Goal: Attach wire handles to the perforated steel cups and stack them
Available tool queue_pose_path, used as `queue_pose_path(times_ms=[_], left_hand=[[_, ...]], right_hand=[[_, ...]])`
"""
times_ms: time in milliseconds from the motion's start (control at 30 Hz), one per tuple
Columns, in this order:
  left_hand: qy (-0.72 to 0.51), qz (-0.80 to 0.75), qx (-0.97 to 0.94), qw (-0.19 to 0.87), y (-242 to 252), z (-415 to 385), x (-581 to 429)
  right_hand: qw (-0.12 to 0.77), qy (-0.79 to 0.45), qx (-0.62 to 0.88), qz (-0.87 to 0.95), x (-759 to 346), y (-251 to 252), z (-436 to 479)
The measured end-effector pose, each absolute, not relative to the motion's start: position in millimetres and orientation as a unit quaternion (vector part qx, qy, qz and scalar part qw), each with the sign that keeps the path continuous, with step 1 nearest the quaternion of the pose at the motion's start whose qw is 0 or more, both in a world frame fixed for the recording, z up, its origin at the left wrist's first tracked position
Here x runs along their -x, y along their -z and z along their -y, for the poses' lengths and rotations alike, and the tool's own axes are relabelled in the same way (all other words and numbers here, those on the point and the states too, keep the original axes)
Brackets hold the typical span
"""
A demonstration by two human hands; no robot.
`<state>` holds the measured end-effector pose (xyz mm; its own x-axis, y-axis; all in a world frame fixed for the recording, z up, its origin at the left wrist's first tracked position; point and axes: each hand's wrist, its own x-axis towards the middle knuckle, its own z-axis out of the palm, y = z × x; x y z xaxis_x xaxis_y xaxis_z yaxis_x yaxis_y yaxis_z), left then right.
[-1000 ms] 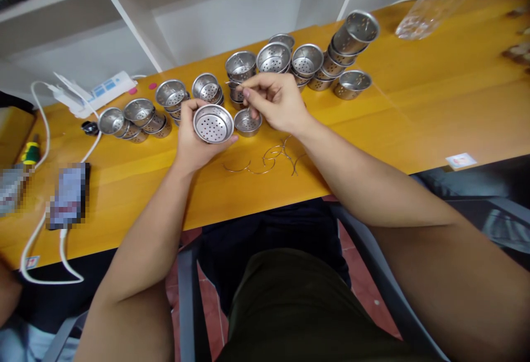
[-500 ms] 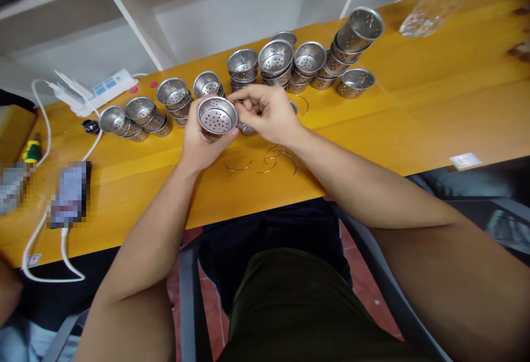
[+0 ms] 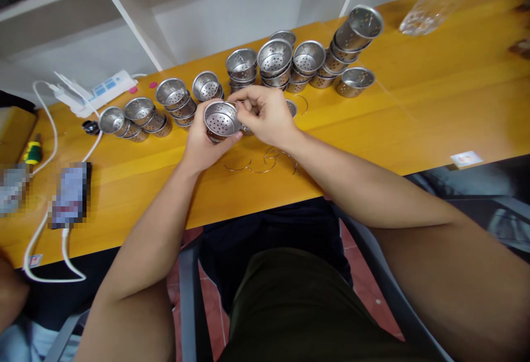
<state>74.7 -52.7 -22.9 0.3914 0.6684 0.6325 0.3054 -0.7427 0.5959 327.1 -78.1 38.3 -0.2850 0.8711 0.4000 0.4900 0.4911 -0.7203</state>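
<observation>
My left hand (image 3: 202, 144) is wrapped around a perforated metal strainer basket (image 3: 222, 119), whose open top faces me. At its right rim, my right hand (image 3: 265, 109) is closed in a pinch. A thin metal wire (image 3: 232, 102) seems to run from these fingertips along the rim; most of it is hidden. Several loose curved wires (image 3: 260, 171) lie on the table below my hands. Just behind my right hand, another strainer basket (image 3: 291, 108) is partly covered.
Several stacks of strainer baskets (image 3: 275, 57) line the back of the wooden table (image 3: 414, 108). To the left are a power strip (image 3: 110, 90), a phone (image 3: 71, 193) on a white cable and a screwdriver (image 3: 33, 152). A plastic bottle (image 3: 430, 11) is at the back right.
The held strainer basket has shifted slightly right and tilted a little, closer to my right fingers. My right hand keeps its pinch at the rim.
</observation>
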Motion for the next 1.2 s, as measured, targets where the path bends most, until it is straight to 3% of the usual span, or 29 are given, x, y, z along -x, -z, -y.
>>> queue_pose_path(times_ms=[167,333,900,1200], left_hand=[[-0.481,-0.253,-0.823,0.165,26,49,-79],[-0.496,-0.241,-0.819,0.16,24,51,-81],[-0.487,-0.249,-0.816,0.185,27,53,-82],[-0.508,-0.241,-0.804,0.195,25,43,-63]], right_hand=[[0.528,-0.241,0.357,0.732,-315,-17,73],[0.568,-0.272,0.304,0.715,-312,-11,67],[0.557,-0.3,0.329,0.701,-312,-7,64],[0.46,-0.453,0.095,0.758,-338,-33,68]])
